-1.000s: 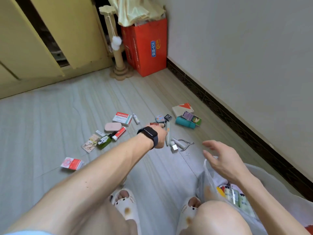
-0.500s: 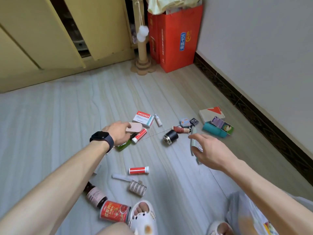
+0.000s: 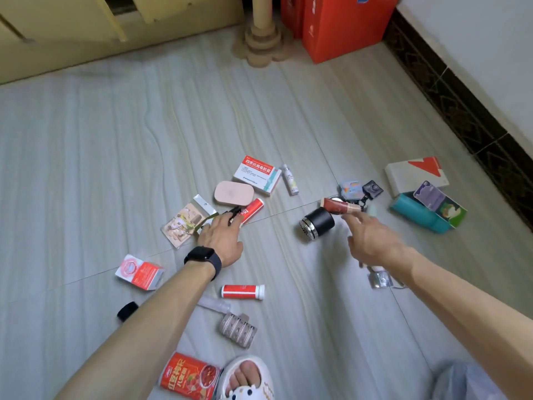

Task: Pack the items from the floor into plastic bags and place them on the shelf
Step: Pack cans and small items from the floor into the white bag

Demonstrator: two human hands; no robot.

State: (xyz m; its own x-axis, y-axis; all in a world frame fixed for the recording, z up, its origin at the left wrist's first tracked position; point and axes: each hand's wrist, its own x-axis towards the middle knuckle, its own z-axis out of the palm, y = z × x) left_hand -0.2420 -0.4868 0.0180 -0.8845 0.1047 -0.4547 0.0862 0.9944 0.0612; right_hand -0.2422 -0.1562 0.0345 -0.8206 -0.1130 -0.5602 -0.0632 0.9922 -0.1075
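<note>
Head view: the green-black bottle (image 3: 227,219) lies on the floor (image 3: 86,157) beside the pink case (image 3: 234,193); my left hand (image 3: 222,241) has shifted from that case onto it, fingers closing. My right hand (image 3: 372,241), fingers spread and empty, now reaches the dark red tube (image 3: 340,205), so two more items should be bagged next.

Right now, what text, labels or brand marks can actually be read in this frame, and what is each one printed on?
"四季抗病毒胶囊": red band on the white medicine box.
"红豆" and "八宝": red can by the slipper; the other characters are not clear.
Red tube, small spray bottle, red-and-white carton, teal box: print too small or blurred.
Big red box: blue label cut off, unreadable.
</note>
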